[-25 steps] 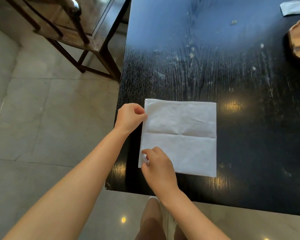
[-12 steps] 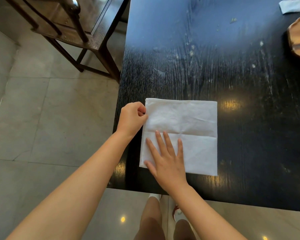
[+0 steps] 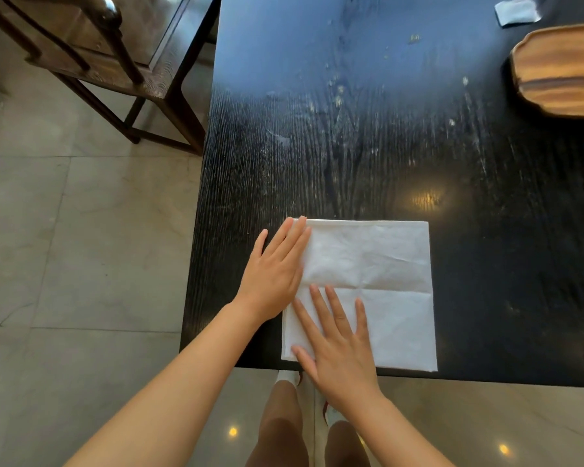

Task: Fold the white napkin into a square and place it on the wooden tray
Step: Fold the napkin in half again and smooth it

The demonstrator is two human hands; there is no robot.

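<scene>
Both hands flat — left hand, right hand — on white napkin, black table

White napkin, creased, lying flat near the tabletop's front edge. Wooden tray far right, well apart.

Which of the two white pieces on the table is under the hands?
The large white napkin at the near edge; the small white piece lies far off, untouched.

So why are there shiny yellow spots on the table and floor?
Head view: those are lamp reflections, one glowing on the glossy black table above the white napkin, more on the polished floor; the wooden tray at the edge looks stretched by the wide-angle lens.
</scene>
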